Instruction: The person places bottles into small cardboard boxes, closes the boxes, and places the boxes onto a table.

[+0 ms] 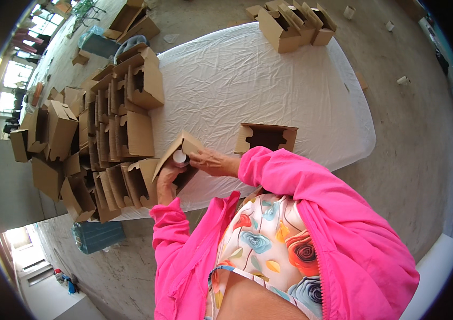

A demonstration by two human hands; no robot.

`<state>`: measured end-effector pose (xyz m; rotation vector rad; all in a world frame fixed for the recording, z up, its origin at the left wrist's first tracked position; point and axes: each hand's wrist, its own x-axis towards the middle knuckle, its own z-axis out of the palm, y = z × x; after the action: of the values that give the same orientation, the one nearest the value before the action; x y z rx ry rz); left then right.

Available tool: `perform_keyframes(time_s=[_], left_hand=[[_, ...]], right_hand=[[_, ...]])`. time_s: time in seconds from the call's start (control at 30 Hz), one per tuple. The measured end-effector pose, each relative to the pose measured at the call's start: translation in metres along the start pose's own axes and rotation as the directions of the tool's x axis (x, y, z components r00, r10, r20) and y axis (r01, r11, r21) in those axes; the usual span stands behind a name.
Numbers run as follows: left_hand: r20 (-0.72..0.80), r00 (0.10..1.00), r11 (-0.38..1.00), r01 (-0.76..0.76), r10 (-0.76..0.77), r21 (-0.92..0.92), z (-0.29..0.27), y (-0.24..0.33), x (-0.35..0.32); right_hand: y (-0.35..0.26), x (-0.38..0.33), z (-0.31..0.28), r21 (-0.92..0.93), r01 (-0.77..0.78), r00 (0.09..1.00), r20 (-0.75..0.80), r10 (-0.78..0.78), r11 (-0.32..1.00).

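My left hand [168, 176] is closed around a small white round-ended object [179, 157], perhaps a roll, at the mouth of a tilted brown cardboard box [187, 142]. The exact kind of the white thing cannot be made out. From the right, my right hand [210, 162] grips the same box by its edge, fingers bent over the cardboard. Part of the box is hidden behind both hands. Just beyond my right forearm stands another brown cardboard box [244, 136], its top open and its inside dark.
Rows of open cardboard boxes [140, 133] crowd the left side of the white-covered table [210, 80]. Several more boxes [285, 34] stand at its far right edge. A teal wrapped bundle [98, 236] lies on the floor at left. Small white rolls [403, 80] lie on the floor at right.
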<state>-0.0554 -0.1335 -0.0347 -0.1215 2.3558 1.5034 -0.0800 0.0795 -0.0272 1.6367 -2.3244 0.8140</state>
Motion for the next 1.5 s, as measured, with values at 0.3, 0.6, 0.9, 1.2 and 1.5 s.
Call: perform_keyframes(time_s=[0.3,0.6,0.9,1.2,1.5], left_hand=[[-0.273,0.953,0.716,-0.282,0.132,-0.639,-0.065,0.054,-0.042],[-0.498,0.850,0.230,-0.526,0.171,-0.819,-0.016,0.135,-0.047],[-0.184,0.970,0.298,-0.225,0.159,-0.928,0.139,0.188,-0.003],[-0.004,0.971,0.756,-0.190,0.240,-0.627,0.167,0.202,0.009],[-0.028,0.999,0.795,0.051,-0.043,0.604,0.175,0.141,0.038]], right_hand=[[0.010,0.030,-0.007,0.164,-0.266,0.964,0.077,0.256,0.950],[0.005,0.009,-0.065,0.846,-0.384,0.750,0.053,0.659,0.369],[0.007,-0.066,-0.194,0.381,-0.462,0.846,-0.080,0.526,0.801],[0.021,-0.147,-0.183,0.617,-0.673,0.555,0.058,0.830,0.407],[0.021,-0.127,-0.155,0.634,-0.552,0.625,-0.115,0.772,0.542]])
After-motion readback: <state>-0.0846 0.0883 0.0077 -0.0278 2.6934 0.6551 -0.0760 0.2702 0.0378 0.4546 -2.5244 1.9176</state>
